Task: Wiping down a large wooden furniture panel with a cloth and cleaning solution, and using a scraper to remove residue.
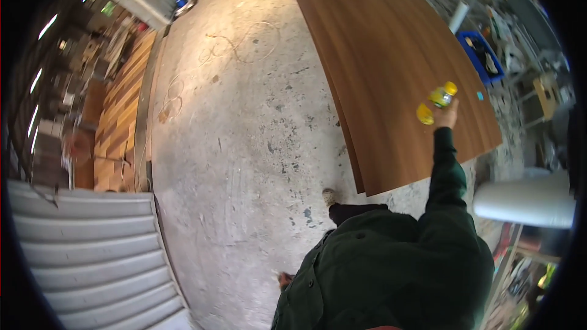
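My right hand [447, 117] is stretched out at arm's length in a dark green sleeve and grips a small yellow bottle [436, 102] with a yellow cap. The bottle hangs over a large brown wood-grain panel [379, 55] that lies flat on the concrete floor. A second panel edge shows under it at its near left side. My left hand [284, 279] barely shows beside my jacket at the lower middle; whether its fingers are closed is unclear.
Bare stained concrete floor [244, 134] spreads left of the panels. Grey corrugated sheets [92, 250] lie at the lower left, stacked wooden boards [119, 110] beyond them. A blue crate [483, 55] and a white roll [526, 201] sit at the right.
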Motion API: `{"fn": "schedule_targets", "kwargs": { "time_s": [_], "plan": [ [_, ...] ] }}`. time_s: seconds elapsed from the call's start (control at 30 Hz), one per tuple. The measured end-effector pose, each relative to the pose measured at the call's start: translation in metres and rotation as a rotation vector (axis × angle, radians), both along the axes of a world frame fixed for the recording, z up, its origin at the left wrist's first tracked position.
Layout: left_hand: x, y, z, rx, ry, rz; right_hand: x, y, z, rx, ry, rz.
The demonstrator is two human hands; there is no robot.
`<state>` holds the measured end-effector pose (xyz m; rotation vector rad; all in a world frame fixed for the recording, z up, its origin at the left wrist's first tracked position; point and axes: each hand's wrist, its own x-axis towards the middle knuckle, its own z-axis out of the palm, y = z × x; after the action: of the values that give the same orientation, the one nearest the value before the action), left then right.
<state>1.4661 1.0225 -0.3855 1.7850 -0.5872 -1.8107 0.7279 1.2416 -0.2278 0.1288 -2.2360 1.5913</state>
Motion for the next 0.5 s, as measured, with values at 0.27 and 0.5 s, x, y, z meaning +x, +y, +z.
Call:
{"fn": "schedule_targets", "kwargs": {
  "time_s": [0.27,0.5],
  "plan": [
    [0.012,-0.075,0.012,0.007,-0.549,-0.486,0.067,-0.168,-0.032,0.228,-0.488,-0.162],
    [0.016,-0.259,-0.021,-0.106,-1.069,-0.888,0.034,-0.240,-0.044,0.225,-0.664,-0.266]
  ]
}}
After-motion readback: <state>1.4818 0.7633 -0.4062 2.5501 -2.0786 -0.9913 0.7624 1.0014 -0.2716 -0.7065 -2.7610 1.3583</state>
